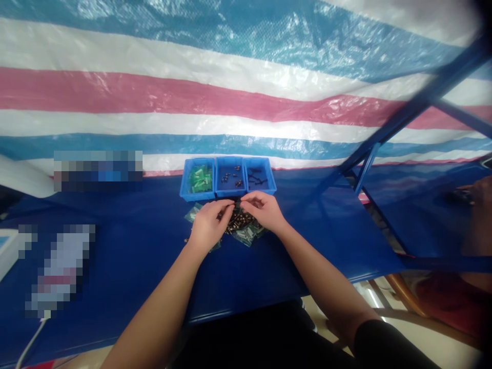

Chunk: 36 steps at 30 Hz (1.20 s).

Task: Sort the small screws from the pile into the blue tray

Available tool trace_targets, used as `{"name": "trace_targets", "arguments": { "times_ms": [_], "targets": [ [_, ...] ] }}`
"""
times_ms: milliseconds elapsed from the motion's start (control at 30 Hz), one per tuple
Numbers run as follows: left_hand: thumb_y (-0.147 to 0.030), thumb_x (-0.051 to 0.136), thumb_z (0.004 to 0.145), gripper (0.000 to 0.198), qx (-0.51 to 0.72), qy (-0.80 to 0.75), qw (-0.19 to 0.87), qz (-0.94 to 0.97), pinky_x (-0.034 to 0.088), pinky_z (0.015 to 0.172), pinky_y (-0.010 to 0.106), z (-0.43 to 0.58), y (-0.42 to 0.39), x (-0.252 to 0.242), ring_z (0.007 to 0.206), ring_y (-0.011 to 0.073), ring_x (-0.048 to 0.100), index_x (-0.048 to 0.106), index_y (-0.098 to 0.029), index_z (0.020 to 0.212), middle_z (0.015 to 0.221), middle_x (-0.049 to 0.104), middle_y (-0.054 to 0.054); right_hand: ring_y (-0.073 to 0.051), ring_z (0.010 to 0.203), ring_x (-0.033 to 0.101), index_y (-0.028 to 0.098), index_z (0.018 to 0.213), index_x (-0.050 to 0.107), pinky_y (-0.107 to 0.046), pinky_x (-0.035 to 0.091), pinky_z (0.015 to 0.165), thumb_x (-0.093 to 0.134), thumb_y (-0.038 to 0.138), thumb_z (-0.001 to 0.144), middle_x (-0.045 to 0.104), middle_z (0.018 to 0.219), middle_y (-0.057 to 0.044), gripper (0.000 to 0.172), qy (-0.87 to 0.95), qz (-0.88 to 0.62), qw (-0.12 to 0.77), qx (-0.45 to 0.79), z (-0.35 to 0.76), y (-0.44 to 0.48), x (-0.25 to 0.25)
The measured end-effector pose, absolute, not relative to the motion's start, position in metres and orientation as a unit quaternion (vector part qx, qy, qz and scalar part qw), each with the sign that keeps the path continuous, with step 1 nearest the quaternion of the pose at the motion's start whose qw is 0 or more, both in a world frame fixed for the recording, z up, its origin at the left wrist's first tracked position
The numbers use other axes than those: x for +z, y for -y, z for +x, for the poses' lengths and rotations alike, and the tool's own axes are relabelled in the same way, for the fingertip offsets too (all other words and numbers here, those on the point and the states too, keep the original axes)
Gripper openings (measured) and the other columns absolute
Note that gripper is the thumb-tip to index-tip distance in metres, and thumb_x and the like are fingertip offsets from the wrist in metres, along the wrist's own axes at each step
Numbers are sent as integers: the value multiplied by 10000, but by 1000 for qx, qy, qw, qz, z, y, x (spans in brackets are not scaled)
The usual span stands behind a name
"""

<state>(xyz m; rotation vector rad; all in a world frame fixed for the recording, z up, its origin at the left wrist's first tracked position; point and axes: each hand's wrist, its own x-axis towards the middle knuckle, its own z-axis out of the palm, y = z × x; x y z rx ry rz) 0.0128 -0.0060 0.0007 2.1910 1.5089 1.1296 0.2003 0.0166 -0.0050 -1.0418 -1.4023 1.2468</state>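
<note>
Over a pile of small brassy and dark screw-like parts (pixel 239 220), my left hand (pixel 207 223) and my right hand (pixel 266 210) almost meet, both with thumb and fingers pinched. Something small and dark lies between the fingertips, too small to name. Small clear packets (pixel 248 234) are mixed in at the pile's near side, and another packet (pixel 193 211) pokes out beyond my left hand. My hands cover part of the pile. Just behind stand three joined blue bins: the left bin (pixel 186 179) with green packets (pixel 202 178), the middle bin (pixel 219 164) with several small screw-like parts (pixel 238 183), the right bin (pixel 271 177) with thin dark pieces (pixel 257 178).
The blue table (pixel 154 266) runs beneath everything, with a striped plastic sheet (pixel 230 102) behind it. A blue metal frame (pixel 384 128) rises at the right. At the left lies a blurred-out object (pixel 61 271) with a white cable (pixel 31 343). Another person's arm (pixel 478 220) shows at far right.
</note>
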Motion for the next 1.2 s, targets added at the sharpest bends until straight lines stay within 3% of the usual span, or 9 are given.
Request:
{"name": "trace_targets", "arguments": {
  "times_ms": [1200],
  "targets": [
    [-341,532,936,208,377,-525,149,748,438,605,223,13,8,-1,679,128,611,649,-202,1038,770,665,3,-139,693,642,186,953,708,-274,533,661,727,358,756,716,857,-52,262,583,-436,474,495,197,-14,-5]
  ]
}}
